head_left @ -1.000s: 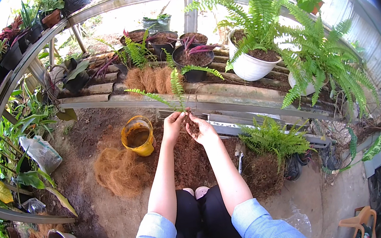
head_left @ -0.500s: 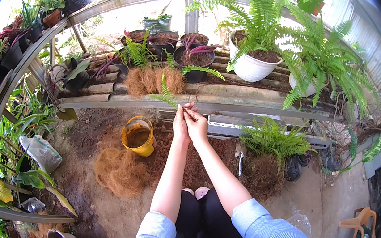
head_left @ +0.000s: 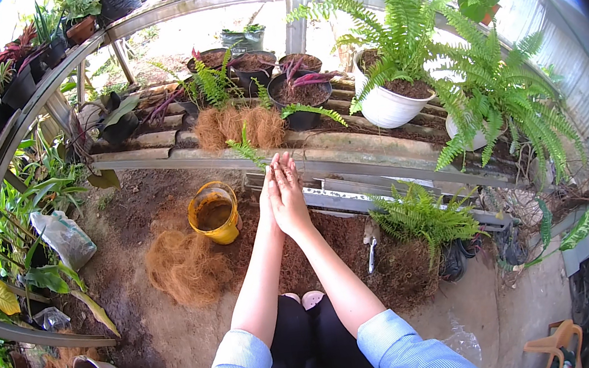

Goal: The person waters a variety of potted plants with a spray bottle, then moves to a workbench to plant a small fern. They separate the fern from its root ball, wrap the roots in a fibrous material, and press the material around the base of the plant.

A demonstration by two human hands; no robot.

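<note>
Yellow bucket (head_left: 214, 213) beside coir pile (head_left: 186, 267); white fern pot (head_left: 386, 106) on bench.

The left hand (head_left: 267, 200) is mostly hidden behind the right hand (head_left: 287, 196), pressed palm to palm; whether anything lies between the palms cannot be told. A small fern sprig (head_left: 246, 149) at 11 o'clock of the fingertips may be held or merely behind. The orange plastic object (head_left: 560, 342) at 5 o'clock is cut by the rim.
</note>
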